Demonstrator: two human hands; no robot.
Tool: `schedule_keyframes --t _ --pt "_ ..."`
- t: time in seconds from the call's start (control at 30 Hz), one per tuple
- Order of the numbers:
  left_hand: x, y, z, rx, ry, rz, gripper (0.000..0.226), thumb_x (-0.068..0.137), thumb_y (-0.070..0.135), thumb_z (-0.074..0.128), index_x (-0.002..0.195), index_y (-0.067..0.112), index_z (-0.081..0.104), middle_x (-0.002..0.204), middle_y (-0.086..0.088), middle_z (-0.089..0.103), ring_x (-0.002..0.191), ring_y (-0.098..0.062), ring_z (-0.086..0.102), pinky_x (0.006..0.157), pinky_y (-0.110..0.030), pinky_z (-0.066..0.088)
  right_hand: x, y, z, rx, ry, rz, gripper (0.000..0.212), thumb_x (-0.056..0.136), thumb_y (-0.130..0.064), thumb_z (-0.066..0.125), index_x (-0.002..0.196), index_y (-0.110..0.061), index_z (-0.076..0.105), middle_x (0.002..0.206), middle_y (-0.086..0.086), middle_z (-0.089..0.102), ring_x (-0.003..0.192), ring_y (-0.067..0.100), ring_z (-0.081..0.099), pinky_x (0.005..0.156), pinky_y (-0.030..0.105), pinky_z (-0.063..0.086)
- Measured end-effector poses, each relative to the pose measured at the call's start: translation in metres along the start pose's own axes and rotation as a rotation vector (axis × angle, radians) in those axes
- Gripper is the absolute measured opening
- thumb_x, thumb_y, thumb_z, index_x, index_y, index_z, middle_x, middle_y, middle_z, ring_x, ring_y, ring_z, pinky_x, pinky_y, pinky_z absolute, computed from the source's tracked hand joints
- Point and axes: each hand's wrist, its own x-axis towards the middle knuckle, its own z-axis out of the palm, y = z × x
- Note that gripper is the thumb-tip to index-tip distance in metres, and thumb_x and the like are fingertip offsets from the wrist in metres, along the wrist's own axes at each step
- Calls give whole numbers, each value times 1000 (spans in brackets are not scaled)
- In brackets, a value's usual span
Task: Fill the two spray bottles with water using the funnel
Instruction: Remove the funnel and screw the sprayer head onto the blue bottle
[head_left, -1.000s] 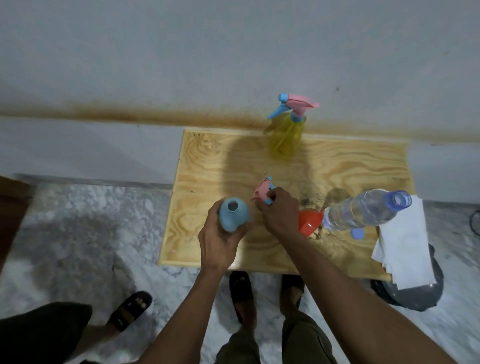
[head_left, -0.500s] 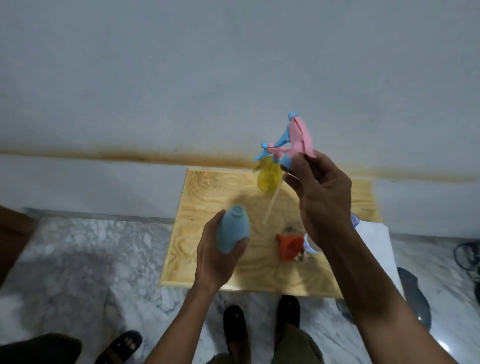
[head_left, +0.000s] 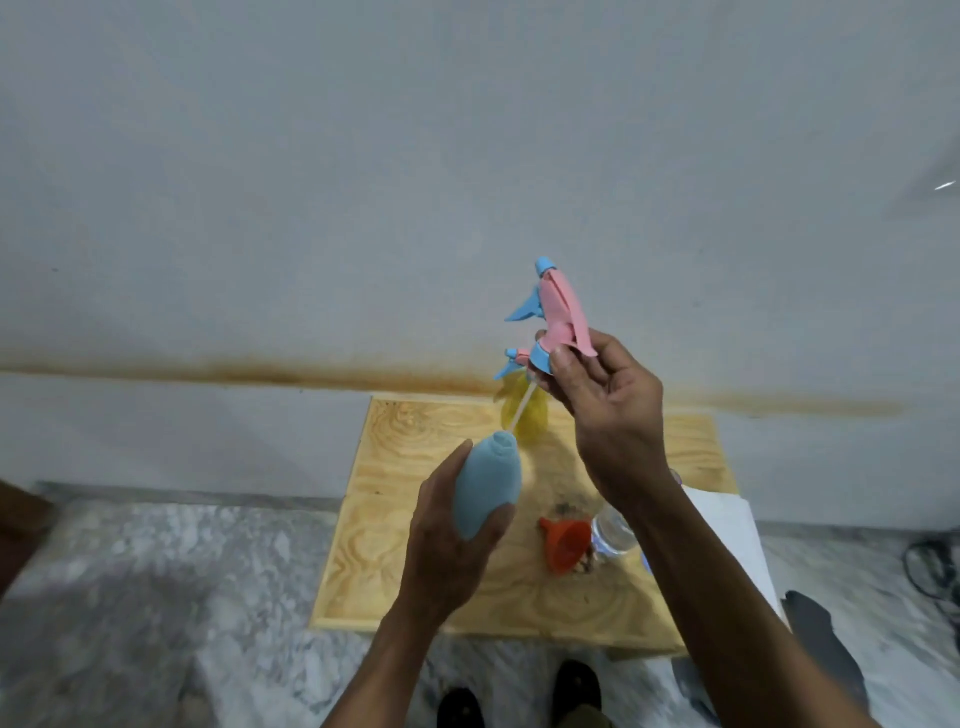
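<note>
Right, the left hand (head_left: 451, 545) wraps its fingers around the matte blue spray bottle body (head_left: 485, 483), held tilted in the lower middle of the frame, above the left part of the pale plywood tabletop (head_left: 415, 566). Up at centre right, the right hand (head_left: 613, 410) pinches the pink and blue trigger spray head (head_left: 558, 317) by its blue collar, fingertips closed on it. The thin white dip tube (head_left: 521, 410) slants down from that collar to the blue bottle's open neck; whether its tip is inside the neck, I cannot tell.

There is plenty of open air above the table, with a plain grey wall (head_left: 363, 182) behind. The tabletop's near edge runs just under the left wrist, and its left edge drops off to the marbled grey floor (head_left: 156, 597).

Behind the tube, near the table's far edge, stands the translucent yellow spray bottle (head_left: 524, 415), its own blue trigger just beside the held head. At lower right of the table lies the orange plastic funnel (head_left: 563, 540), touching the clear plastic water bottle (head_left: 613, 535), which the right forearm largely covers. A white cloth or paper (head_left: 727, 530) hangs over the table's right edge.
</note>
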Motion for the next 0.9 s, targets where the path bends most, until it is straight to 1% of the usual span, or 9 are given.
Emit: schedule_keyframes --t 0.1,0.17,0.3,0.37,0.43,0.53,0.6,0.8,0.9 --pt "5 9 2 -17 9 32 72 85 58 62 147 44 29 143 35 36 129 -3 45 99 -41 50 -6 13 -3 -53 -43 61 21 96 -7 60 117 -8 65 110 13 74 100 25 70 89 41 56" --pt "9 15 4 -18 15 54 71 87 58 60 149 42 29 144 36 34 131 -4 44 101 -45 48 -12 21 -4 -83 -73 76 21 96 -7 61 114 -13 67 110 7 74 99 16 69 88 35 55" --pt "17 25 7 16 27 118 68 92 58 52 150 44 21 145 37 29 129 -3 43 94 -47 50 -18 32 -3 -90 -100 97 24 96 -9 60 120 -11 65 110 5 75 101 17 70 82 26 54" --pt "17 26 8 16 38 126 67 93 58 50 151 43 20 143 34 32 127 -7 46 91 -46 52 -19 33 -3 -80 -120 97 25 97 -9 59 122 -11 64 110 5 75 103 19 70 82 25 54" --pt "18 26 9 11 51 128 67 94 55 50 152 39 21 140 23 39 124 -14 50 88 -45 54 -19 31 -4 -74 -140 89 25 97 -7 58 121 -12 64 111 6 74 105 19 69 84 25 54" --pt "19 29 10 15 64 130 66 95 54 50 152 32 27 139 12 44 123 -16 52 88 -43 54 -20 30 -5 -75 -152 94 28 96 -7 60 123 -12 63 115 5 73 111 19 67 91 29 54" --pt "20 31 11 11 82 129 65 94 51 53 150 27 31 139 11 45 124 -13 51 92 -40 53 -20 31 -3 -84 -131 94 28 95 -7 62 122 -12 64 115 5 73 111 20 67 94 33 54" --pt "28 37 12 -19 97 127 63 92 52 53 147 27 37 142 16 44 129 -3 47 100 -33 50 -22 31 9 -54 -25 115 16 96 -17 62 110 -16 71 97 7 74 90 18 68 81 36 55" --pt "30 37 12 -61 97 116 62 93 56 51 147 29 36 143 21 42 131 -1 47 100 -35 51 -19 31 16 -65 37 142 23 87 -28 74 109 -20 71 104 6 74 100 24 69 92 45 56"
